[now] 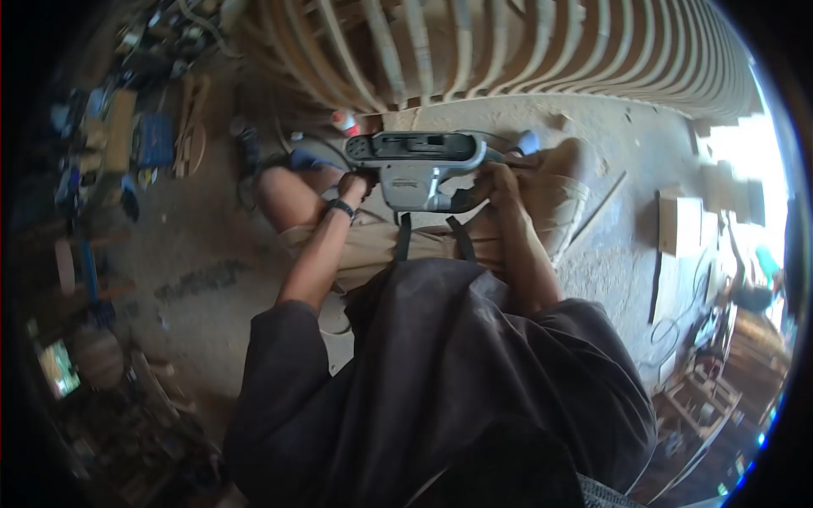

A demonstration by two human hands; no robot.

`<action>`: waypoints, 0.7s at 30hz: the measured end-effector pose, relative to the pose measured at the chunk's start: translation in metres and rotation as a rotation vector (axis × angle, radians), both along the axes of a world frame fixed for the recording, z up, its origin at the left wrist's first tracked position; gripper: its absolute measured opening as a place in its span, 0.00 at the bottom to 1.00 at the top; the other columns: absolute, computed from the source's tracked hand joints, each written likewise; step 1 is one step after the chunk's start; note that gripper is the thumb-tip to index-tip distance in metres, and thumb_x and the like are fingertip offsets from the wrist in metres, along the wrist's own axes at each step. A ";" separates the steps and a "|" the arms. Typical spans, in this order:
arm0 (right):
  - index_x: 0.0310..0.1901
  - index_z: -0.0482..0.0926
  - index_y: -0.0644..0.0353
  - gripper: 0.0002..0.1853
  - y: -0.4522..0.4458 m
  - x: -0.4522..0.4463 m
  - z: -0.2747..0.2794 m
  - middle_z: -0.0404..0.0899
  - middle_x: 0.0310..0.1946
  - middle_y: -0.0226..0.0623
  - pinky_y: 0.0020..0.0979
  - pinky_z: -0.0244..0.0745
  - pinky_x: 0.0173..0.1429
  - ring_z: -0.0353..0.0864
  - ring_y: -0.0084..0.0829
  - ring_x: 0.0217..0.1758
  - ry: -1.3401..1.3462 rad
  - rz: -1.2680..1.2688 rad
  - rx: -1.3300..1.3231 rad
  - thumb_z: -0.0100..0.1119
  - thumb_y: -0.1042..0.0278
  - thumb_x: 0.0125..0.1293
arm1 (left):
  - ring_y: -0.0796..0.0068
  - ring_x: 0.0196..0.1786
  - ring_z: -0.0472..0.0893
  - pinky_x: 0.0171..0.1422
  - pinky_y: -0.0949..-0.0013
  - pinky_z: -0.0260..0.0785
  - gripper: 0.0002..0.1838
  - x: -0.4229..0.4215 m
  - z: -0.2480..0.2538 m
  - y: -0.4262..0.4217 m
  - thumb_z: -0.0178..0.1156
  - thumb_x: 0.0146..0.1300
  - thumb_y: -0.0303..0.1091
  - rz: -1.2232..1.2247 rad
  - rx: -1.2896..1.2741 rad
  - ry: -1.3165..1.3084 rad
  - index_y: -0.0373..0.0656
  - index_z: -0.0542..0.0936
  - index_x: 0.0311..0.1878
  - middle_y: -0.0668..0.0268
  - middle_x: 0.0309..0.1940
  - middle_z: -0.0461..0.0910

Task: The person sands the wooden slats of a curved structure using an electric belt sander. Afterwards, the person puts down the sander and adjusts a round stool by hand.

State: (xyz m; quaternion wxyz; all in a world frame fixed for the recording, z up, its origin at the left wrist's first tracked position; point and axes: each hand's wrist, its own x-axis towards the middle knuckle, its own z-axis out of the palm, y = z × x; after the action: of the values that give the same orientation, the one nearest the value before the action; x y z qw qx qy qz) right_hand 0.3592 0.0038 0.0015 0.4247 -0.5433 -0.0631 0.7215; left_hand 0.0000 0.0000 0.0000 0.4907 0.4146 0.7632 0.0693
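A grey and black belt sander [411, 182] is held up in front of my lap, its long belt side facing the slatted wooden structure. My left hand [356, 184] is closed around the sander's dark grip at the left end. At the other end, my right hand [501, 184] wraps around the rear handle. Most of the fingers are hidden behind the tool. The curved wooden slats [419, 51] rise just beyond the sander; whether the belt touches them I cannot tell.
I sit low on a dusty concrete floor [203, 279], knees spread. A red and white bottle [345, 123] stands behind the sander. Tools and a blue case [155, 140] lie at left. A wooden strip [600, 207] lies by my right knee, pale boxes [680, 224] farther right.
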 end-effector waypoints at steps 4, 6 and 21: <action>0.37 0.77 0.67 0.12 0.019 -0.015 0.018 0.76 0.24 0.42 0.38 0.77 0.32 0.77 0.38 0.25 -0.199 -0.081 0.018 0.57 0.74 0.49 | 0.75 0.19 0.73 0.24 0.67 0.61 0.14 0.009 -0.006 0.033 0.59 0.54 0.45 0.122 -0.034 -0.097 0.44 0.82 0.25 0.67 0.18 0.79; 0.37 0.77 0.67 0.12 0.017 -0.017 0.021 0.76 0.24 0.42 0.38 0.77 0.32 0.77 0.38 0.25 -0.190 -0.101 0.033 0.57 0.74 0.49 | 0.76 0.19 0.74 0.24 0.67 0.61 0.14 -0.001 -0.013 0.032 0.59 0.54 0.45 0.083 -0.044 -0.098 0.44 0.82 0.25 0.67 0.19 0.79; 0.33 0.76 0.68 0.11 0.027 -0.023 0.012 0.74 0.25 0.43 0.39 0.74 0.29 0.75 0.38 0.25 -0.281 -0.107 -0.030 0.57 0.74 0.46 | 0.76 0.20 0.76 0.20 0.69 0.60 0.15 -0.010 -0.031 0.042 0.56 0.57 0.43 0.079 -0.056 -0.041 0.42 0.82 0.27 0.66 0.21 0.80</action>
State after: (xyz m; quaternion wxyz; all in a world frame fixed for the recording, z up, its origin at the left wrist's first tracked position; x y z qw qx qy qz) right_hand 0.3357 0.0311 0.0133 0.4413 -0.6480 -0.0820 0.6153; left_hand -0.0096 0.0424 -0.0309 0.5145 0.3687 0.7704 0.0761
